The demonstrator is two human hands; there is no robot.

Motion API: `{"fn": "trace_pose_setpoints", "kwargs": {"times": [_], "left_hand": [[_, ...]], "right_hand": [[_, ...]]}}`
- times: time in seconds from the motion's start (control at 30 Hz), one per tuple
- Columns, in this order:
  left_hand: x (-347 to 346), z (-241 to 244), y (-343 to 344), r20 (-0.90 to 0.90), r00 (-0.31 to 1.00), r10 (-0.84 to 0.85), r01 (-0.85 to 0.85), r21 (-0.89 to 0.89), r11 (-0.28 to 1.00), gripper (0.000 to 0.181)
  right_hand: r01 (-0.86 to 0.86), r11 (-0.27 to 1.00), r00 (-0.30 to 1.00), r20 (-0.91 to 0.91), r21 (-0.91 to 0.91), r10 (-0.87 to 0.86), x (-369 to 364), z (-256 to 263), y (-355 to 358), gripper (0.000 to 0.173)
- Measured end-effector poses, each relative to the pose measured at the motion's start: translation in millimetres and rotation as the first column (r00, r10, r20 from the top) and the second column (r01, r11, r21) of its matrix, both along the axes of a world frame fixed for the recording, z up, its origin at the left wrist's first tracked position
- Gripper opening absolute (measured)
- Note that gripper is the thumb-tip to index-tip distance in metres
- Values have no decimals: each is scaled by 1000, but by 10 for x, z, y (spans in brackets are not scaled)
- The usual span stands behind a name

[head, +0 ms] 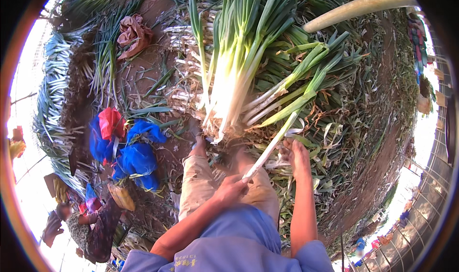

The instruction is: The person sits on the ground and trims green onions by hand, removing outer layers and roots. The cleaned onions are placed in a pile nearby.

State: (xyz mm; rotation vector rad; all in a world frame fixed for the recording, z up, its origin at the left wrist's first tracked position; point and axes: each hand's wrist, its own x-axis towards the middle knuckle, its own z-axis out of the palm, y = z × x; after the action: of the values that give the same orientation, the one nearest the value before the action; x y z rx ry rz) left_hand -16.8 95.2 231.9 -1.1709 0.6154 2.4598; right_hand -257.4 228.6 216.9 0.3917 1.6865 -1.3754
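A long green onion stalk (pixel 267 153) slants across my lap, its white lower end gripped in my left hand (pixel 231 189). Its leaves reach up and to the right. Beside the stalk, my right hand (pixel 297 153) has curled fingers near a pale strip of peeled leaf (pixel 297 129); whether it pinches the strip is unclear. In front of my feet a thick bundle of green onions (pixel 235 74) lies with white shafts and rooty ends towards me. A few unpeeled stalks (pixel 269 96) with browned outer leaves lie to its right.
Peeled leaf waste (pixel 344 164) covers the ground at right. A curved pale pole (pixel 358 8) juts in at upper right. Blue mesh bags (pixel 138 160), a red plastic bag (pixel 111 123) and a crumpled brown bag (pixel 134 35) lie left. Stacked onions (pixel 55 92) line the far left; another person (pixel 93 229) sits lower left.
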Motion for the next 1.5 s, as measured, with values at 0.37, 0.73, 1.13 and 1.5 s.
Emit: {"fn": "trace_pose_setpoints", "kwargs": {"times": [0.37, 0.73, 1.13, 1.5], "left_hand": [[297, 89, -120, -118, 972, 203, -122, 486, 865, 42], [815, -141, -418, -47, 999, 13, -16, -65, 998, 58], [49, -22, -1569, -199, 905, 375, -416, -243, 876, 62], [-126, 167, -2016, -117, 893, 434, -446, -346, 825, 35]], "right_hand": [[455, 765, 890, 229, -455, -393, -304, -521, -316, 30], [84, 915, 983, -117, -395, -141, 241, 290, -1318, 46], [-364, 822, 925, -64, -438, 376, 1155, 341, -2007, 23], [-343, 828, 915, 40, -443, 400, 1419, 412, -2265, 35]]}}
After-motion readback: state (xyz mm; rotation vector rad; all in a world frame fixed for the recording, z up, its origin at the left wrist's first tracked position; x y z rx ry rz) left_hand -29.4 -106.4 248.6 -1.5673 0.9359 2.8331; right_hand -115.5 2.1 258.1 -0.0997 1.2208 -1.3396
